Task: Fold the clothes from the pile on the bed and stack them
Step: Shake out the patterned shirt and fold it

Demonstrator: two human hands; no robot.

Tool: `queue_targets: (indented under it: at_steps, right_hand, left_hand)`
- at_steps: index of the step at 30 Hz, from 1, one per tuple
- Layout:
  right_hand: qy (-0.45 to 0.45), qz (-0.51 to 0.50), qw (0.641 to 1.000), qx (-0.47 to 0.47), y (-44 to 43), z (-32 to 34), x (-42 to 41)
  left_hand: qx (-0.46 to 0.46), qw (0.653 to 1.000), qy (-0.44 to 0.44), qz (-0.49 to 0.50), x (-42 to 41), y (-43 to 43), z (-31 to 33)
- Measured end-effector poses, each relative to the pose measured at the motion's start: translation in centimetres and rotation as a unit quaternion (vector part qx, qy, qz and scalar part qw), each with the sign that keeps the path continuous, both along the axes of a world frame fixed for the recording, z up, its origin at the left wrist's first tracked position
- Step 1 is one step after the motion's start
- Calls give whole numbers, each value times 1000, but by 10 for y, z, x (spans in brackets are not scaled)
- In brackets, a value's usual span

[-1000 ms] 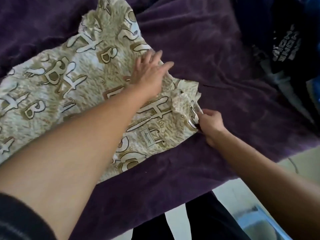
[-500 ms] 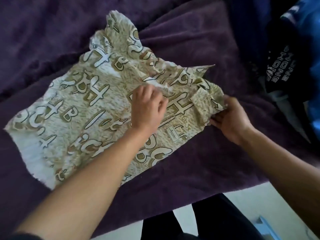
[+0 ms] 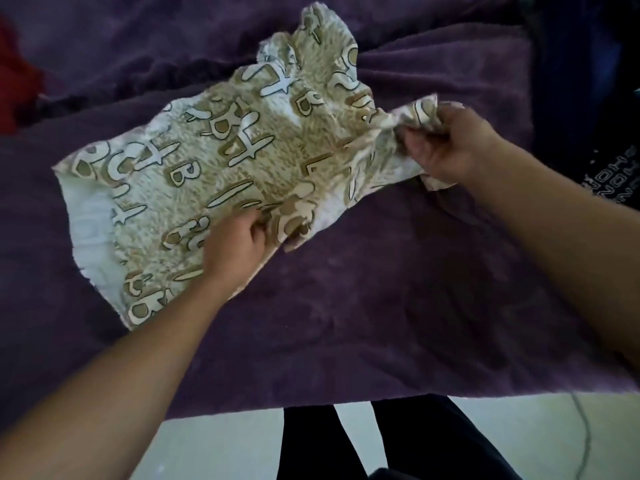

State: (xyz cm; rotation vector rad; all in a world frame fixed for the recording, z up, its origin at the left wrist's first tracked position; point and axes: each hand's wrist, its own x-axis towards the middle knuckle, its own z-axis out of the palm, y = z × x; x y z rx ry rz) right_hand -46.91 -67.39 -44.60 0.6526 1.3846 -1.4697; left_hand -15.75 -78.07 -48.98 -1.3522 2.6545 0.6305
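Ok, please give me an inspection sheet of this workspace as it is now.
Surface: purple blanket, wrinkled.
Job's things: beige lettered garment, partly spread on the blanket; dark clothes heaped at right.
Clutter: red cloth at far left.
Hands: left hand grips the garment's near edge; right hand holds its bunched end.
Cables: thin cord-like line on the floor, right.
Surroundings: pale floor; person's dark trouser legs.

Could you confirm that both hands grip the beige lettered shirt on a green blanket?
Not quite: the blanket is purple, not green, as the head view shows. The left hand and right hand do grip the beige lettered shirt.
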Motion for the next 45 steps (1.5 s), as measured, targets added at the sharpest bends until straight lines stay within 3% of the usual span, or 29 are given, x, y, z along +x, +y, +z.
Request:
queue_targets:
  at_steps: [3,4,6,7,10,12,13,14,15,17,18,20,22,25,27,29,33,35,39,40,42,44,45]
  right_hand:
    - [-5,23,997,-71,-27,3,-4]
    - [39,73,995,-53,-32,2,-1]
    - [183,176,966,46,-32,-7,12]
    - [278,226,927,116,-27,-14,20]
    - [506,404,735,203,-4,-33,54]
    - [577,534,584,201,5,-47,80]
    - [582,564,548,208,5,-52,89]
    - [576,554,561,215,2,-55,93]
    - [557,507,622,216,-2,-56,92]
    - [455,324,801,215,-10,-54,87]
    - [395,256,855,219,-12,-54,84]
    - [280,234,906,214,-13,-53,83]
    - [226,234,929,175,-7,-47,87]
    - [333,171,912,165,21,-34,79]
    - [370,194,890,182,58,-29,73]
    - [313,257,892,202,101,-31,72]
    - [123,355,898,229,170,-27,86]
    - [64,375,902,203,188,-30,102]
    - [25,459,868,189,192,-36,149]
    - [46,479,858,181,188,-35,160]
    - [193,480,835,187,182,-35,175]
    - [369,381,824,200,174,-31,178]
    - [401,291,847,191,170,-28,177]
  left_hand:
    - [28,984,107,140,-3,-16,3]
    - [52,978,120,162,-5,-16,2]
    - [51,990,75,111,-8,-11,-3]
    - [39,996,38,70,-8,-6,-7]
    - [4,1000,5,28,-7,0,-19]
    - [-2,1000,5,27,-6,-2,-23]
    - [0,1000,-2,18,-5,-4,-24]
    - [0,1000,-14,9,-3,-8,-26]
    - [-1,999,-35,3,0,-11,-26]
    - [-11,996,-87,11,8,-17,-24]
    - [-13,994,-107,24,12,-19,-23]
    - [-10,992,-122,39,19,-19,-20]
    - [-12,997,-80,20,22,-14,-18]
    - [-18,999,-4,-38,32,4,-14]
    - [-32,995,3,-98,45,25,-16]
    - [-36,985,-21,-170,59,48,-20]
    - [40,957,-122,-261,79,90,-28]
    - [37,953,-129,-272,83,101,-28]
    - [-25,968,-89,-234,89,92,-22]
    - [-40,969,-101,-222,95,85,-22]
    - [-50,964,-163,-204,113,69,-23]
    - [-48,953,-231,-190,134,58,-25]
    - [-47,949,-256,-179,143,54,-27]
